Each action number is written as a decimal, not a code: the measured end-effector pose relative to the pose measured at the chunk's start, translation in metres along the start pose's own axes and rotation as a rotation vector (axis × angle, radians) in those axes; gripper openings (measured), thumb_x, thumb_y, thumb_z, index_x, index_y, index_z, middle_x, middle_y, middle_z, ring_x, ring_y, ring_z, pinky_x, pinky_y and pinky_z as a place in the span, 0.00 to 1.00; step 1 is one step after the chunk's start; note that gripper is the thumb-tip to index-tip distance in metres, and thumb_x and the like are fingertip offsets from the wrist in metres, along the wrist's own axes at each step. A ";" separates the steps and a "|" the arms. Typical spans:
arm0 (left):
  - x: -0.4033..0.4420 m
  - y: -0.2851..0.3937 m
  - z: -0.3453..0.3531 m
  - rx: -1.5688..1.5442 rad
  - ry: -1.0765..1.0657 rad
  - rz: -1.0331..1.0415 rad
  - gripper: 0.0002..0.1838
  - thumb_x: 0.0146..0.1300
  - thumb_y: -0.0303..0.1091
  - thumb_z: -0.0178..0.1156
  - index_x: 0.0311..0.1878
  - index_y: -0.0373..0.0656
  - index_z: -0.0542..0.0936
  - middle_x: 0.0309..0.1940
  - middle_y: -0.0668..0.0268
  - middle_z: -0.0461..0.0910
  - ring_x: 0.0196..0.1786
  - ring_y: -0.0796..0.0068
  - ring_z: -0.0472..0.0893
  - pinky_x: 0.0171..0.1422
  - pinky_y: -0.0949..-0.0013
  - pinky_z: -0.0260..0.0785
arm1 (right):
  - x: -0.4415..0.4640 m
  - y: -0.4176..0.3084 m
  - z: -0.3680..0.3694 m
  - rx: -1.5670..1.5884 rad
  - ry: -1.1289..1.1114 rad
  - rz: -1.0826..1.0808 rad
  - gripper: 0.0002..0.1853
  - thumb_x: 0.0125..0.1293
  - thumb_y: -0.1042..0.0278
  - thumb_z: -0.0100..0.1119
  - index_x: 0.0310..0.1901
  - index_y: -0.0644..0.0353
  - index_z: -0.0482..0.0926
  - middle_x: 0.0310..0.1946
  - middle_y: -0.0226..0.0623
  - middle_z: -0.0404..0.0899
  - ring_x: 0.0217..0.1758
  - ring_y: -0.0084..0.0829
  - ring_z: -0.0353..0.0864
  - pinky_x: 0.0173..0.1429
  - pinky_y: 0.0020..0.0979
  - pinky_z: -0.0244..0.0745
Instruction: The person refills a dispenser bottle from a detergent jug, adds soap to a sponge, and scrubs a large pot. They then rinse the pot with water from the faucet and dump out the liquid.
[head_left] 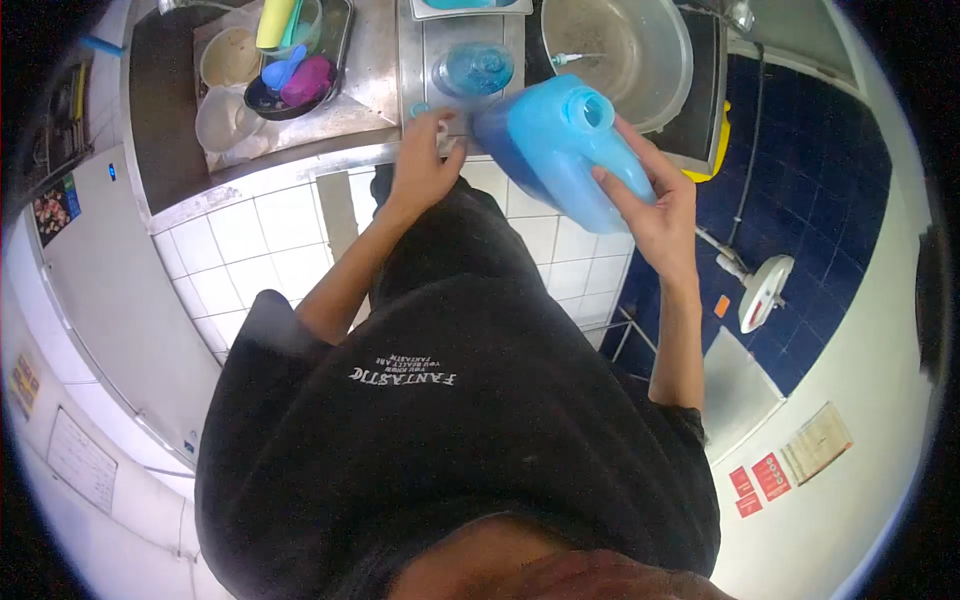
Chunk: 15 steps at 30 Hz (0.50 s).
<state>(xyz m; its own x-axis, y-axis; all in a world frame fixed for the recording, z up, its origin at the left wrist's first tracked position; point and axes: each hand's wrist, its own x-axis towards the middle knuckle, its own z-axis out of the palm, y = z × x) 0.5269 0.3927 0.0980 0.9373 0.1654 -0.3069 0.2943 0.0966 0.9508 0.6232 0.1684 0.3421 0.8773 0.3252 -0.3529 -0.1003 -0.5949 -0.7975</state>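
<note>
My right hand (655, 205) grips a light blue plastic jug (550, 135) by its handle. The jug is tilted, its uncapped mouth (590, 110) facing up toward me, with darker blue liquid visible low in it. My left hand (428, 165) is at the counter's front edge, thumb and fingers curled around something small and whitish that I cannot make out. A small light blue ring-shaped piece (420, 108) lies by its fingertips. Just beyond, a clear bottle with blue liquid (477, 70) rests on the metal counter (425, 50).
A large translucent basin (675, 65) sits at the right, with a white-and-blue nozzle (580, 59) over it. At the left, a metal sink (370, 90) holds tubs, a black bowl (265, 100) and purple and blue scoops (308, 82). A light blue tray (470, 8) stands behind.
</note>
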 end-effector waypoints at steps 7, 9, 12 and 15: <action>-0.011 -0.013 -0.015 0.894 -0.051 0.336 0.34 0.57 0.23 0.65 0.70 0.47 0.76 0.63 0.53 0.76 0.58 0.44 0.77 0.65 0.48 0.73 | -0.013 0.048 0.009 0.084 0.139 -0.090 0.31 0.67 0.73 0.75 0.73 0.56 0.80 0.64 0.47 0.86 0.63 0.31 0.85 0.69 0.34 0.78; -0.006 -0.011 -0.016 0.799 0.058 0.396 0.32 0.59 0.22 0.63 0.69 0.46 0.77 0.62 0.53 0.77 0.57 0.45 0.78 0.64 0.47 0.73 | -0.020 0.050 0.007 0.097 0.142 -0.088 0.31 0.67 0.72 0.75 0.73 0.57 0.80 0.64 0.48 0.86 0.63 0.31 0.85 0.69 0.34 0.78; 0.016 -0.017 -0.025 0.853 0.152 0.401 0.28 0.60 0.22 0.60 0.66 0.45 0.80 0.60 0.52 0.78 0.57 0.44 0.78 0.64 0.47 0.73 | -0.022 0.056 0.002 0.116 0.128 -0.111 0.31 0.68 0.72 0.74 0.73 0.56 0.80 0.65 0.50 0.85 0.63 0.32 0.86 0.68 0.35 0.78; 0.038 -0.042 -0.037 0.859 0.154 0.324 0.19 0.65 0.28 0.64 0.60 0.43 0.84 0.56 0.51 0.80 0.52 0.47 0.83 0.57 0.49 0.77 | -0.030 0.058 -0.002 0.138 0.114 -0.104 0.31 0.68 0.70 0.74 0.73 0.54 0.80 0.66 0.50 0.85 0.64 0.33 0.86 0.68 0.35 0.78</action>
<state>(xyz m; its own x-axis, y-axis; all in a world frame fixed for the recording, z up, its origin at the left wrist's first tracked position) 0.5429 0.4307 0.0447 0.9808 0.1918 0.0349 0.1180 -0.7265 0.6770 0.5922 0.1224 0.3071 0.9331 0.2896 -0.2134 -0.0625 -0.4538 -0.8889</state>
